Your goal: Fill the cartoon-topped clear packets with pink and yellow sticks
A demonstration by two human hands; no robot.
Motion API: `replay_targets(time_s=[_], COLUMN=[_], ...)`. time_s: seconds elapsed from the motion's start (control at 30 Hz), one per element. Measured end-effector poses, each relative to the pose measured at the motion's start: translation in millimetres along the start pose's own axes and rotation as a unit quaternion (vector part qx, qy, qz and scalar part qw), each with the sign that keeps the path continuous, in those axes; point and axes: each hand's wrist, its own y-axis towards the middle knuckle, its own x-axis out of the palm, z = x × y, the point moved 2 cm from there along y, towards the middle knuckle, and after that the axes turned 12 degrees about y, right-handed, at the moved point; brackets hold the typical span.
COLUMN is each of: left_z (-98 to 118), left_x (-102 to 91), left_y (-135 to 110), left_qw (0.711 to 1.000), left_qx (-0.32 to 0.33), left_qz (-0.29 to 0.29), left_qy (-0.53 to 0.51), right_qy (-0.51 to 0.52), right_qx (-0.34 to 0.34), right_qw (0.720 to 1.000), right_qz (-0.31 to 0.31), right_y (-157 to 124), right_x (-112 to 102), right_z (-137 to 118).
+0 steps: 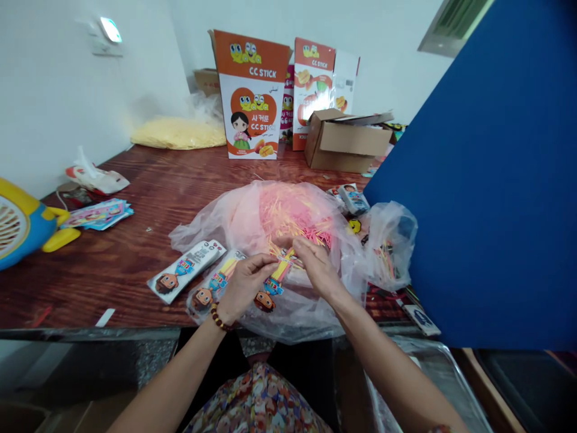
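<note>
My left hand point(247, 279) pinches the upper edge of a clear plastic packet point(273, 285) with a cartoon child printed on it and yellow sticks inside. My right hand point(314, 263) is bent over the packet's mouth, its fingers close together beside the yellow sticks point(286, 260); what its fingertips hold is hidden. Behind both hands lies a large translucent bag point(238, 210) holding a heap of thin pink and yellow sticks point(288, 207). Left of my left hand, a similar packet with yellow sticks point(220, 279) rests on the plastic, next to a stack of flat packets point(184, 270).
Printed cartons point(252, 96) and an open brown box point(347, 147) stand at the back. A blue panel point(487, 198) borders the right side, near a small plastic bag point(392, 240). At left are a yellow-and-blue fan point(27, 225), a tissue pack point(99, 179) and colourful packets point(101, 213).
</note>
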Motion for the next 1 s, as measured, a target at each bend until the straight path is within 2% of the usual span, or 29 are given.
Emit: replay_targets(time_s=[0.1,0.17,0.23,0.33,0.43,0.6,0.7,0.77,0.87,0.93,1.0], left_z=[-3,-5,-6,-4,2,10,10,9,6,5,3], left_x=[2.1,2.4,1.0,-3.4,-8.6,-16.3,-21.9,-24.8,-27.1,-28.2,-28.7], left_y=[4,7,9,9,4,-1,-1,-3,-8,-11,-12], left_qw=[0.999,0.996,0.992,0.990,0.992,0.990,0.988,0.984,0.980,0.980,0.983], left_qx=[0.002,0.004,0.014,0.034,0.040,0.028,0.001,-0.036,-0.100,-0.118,-0.116], left_qz=[0.008,0.009,0.018,0.039,0.076,0.120,0.091,0.035,-0.046,-0.056,-0.040], left_qy=[-0.044,-0.088,-0.126,-0.129,-0.088,-0.064,-0.129,-0.173,-0.166,-0.148,-0.138], right_qy=[-0.132,-0.145,-0.125,-0.121,-0.121,-0.038,0.013,0.040,0.065,0.079,0.097], right_qx=[-0.013,-0.014,0.006,0.020,0.009,0.029,0.046,0.046,0.054,0.066,0.081], right_qw=[0.985,0.979,0.984,0.991,0.992,0.999,0.999,0.998,0.996,0.994,0.992], right_qz=[-0.107,-0.144,-0.128,-0.050,-0.032,-0.001,-0.001,0.014,0.028,0.023,0.016], right_y=[-2,-2,-2,-2,-2,8,14,15,15,15,14], right_x=[-3,-9,-18,-26,-21,-10,-4,-1,3,6,7], right_z=[-11,-16,-18,-18,-19,-16,-12,-9,-3,2,7])
